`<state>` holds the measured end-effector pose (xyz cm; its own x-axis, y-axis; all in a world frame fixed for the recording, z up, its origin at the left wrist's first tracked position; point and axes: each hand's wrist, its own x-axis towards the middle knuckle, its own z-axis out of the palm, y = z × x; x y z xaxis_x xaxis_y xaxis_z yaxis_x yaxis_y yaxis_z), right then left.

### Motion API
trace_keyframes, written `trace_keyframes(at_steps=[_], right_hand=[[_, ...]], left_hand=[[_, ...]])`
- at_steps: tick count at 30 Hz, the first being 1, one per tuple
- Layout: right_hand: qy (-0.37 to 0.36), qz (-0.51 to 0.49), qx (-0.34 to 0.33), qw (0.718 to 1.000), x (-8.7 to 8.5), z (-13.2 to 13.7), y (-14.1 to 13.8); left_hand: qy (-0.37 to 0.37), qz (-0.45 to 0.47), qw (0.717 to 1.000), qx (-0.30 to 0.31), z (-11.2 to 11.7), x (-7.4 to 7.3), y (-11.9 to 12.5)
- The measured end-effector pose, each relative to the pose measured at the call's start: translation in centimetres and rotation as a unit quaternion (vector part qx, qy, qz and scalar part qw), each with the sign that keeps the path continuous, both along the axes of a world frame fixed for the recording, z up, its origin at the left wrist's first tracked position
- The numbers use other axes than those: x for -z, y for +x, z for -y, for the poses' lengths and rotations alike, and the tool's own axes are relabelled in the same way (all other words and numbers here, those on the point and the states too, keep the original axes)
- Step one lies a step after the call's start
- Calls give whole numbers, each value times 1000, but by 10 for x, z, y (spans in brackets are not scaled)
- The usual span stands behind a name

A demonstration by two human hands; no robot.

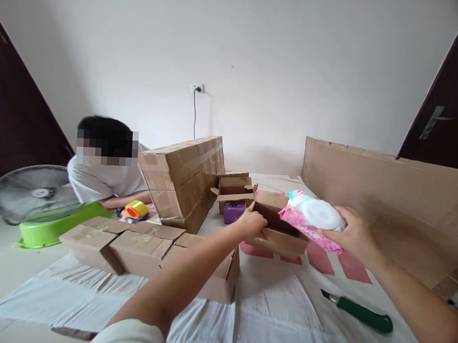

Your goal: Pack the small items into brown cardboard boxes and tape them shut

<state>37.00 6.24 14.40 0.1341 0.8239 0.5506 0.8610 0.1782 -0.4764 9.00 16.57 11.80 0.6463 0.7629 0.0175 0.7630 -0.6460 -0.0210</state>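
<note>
My left hand [252, 224] grips the near left rim of an open cardboard box [277, 242], fingers hooked over the edge. In my right hand [357, 232] is a pink and white pack of wet wipes [292, 218] with a round white lid. The pack is tilted above the box's right side and hides part of its opening. A purple box [234, 212] stands just behind my left hand, in front of a smaller open carton [236, 188]. To the right lies a green-handled utility knife [363, 314], its blade exposed.
Stacked taped cartons [191, 177] rise at centre left, with a row of cartons [135, 243] nearer me. A person [107, 181] leans behind them beside a fan [34, 193] and a green basin [59, 227]. A tall cardboard panel [383, 198] stands on the right.
</note>
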Motion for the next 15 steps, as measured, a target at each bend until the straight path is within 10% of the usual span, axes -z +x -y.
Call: trace_keyframes(at_steps=[9, 15], right_hand=[[13, -87, 8, 996, 58, 31, 30], [34, -63, -83, 994, 72, 17, 13]], left_hand=[[-59, -11, 980, -192, -15, 6, -108], [-62, 152, 977, -137, 4, 6, -53]])
